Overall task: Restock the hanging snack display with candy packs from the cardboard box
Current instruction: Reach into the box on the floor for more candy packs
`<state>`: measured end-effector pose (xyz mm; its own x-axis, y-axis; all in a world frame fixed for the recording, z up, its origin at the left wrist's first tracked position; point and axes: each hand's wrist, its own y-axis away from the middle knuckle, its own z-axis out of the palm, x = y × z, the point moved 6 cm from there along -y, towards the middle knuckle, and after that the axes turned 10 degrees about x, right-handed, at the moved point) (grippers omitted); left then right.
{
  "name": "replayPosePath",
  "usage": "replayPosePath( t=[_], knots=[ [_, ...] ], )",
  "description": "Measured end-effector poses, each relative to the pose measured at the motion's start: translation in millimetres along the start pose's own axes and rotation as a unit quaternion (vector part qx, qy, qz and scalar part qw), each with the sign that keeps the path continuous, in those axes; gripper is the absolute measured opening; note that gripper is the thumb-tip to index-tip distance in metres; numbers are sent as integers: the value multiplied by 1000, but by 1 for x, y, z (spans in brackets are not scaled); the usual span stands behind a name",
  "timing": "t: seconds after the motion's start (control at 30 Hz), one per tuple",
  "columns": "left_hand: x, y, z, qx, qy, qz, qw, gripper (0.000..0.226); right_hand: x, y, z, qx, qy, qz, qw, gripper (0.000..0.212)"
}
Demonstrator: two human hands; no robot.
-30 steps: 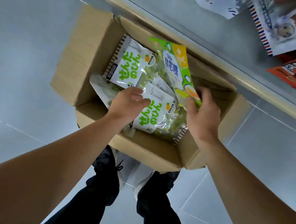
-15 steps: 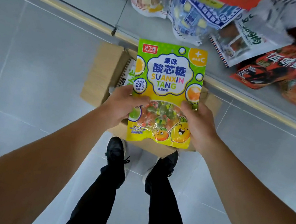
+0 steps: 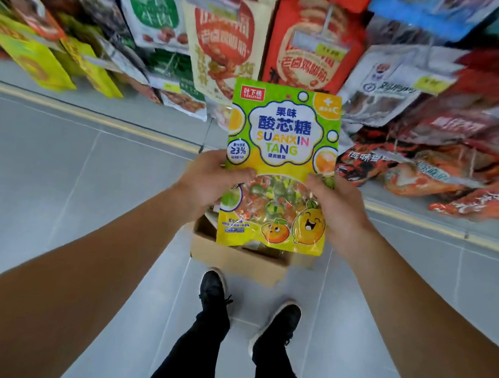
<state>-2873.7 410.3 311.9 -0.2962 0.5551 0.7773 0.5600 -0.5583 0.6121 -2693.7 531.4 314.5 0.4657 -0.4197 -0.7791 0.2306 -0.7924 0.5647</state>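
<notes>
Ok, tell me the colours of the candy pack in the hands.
Candy pack: bright green above, yellow below, with a white cloud-shaped label. Head view, the only one.

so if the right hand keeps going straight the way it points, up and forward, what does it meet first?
Probably the hanging snack packs. The right hand, gripping the candy pack together with the left hand, points toward the red snack pack on the display. The candy pack's top edge would likely touch first; depth is unclear.

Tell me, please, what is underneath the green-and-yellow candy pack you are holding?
The brown cardboard box on the grey floor; the green-and-yellow candy pack covers most of its opening, so its contents cannot be seen.
</notes>
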Motion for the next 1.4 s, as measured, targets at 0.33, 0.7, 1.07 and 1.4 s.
replayPosePath(
  t=[0.33,0.7,1.07,1.4],
  knots=[
    [119,126,44,-22,-16,141,990,2,-89,93,-112,19,-58,-87,994,41],
    [253,293,135,-10,-25,330,944,22,-183,215,-284,46,-164,-197,966,50],
    [396,413,210,-14,-23,471,882,26,-290,298,-423,100,-236,-323,911,36],
    [489,434,240,-46,149,468,870,14,-373,245,-481,100,-226,-389,888,112]
  ],
)
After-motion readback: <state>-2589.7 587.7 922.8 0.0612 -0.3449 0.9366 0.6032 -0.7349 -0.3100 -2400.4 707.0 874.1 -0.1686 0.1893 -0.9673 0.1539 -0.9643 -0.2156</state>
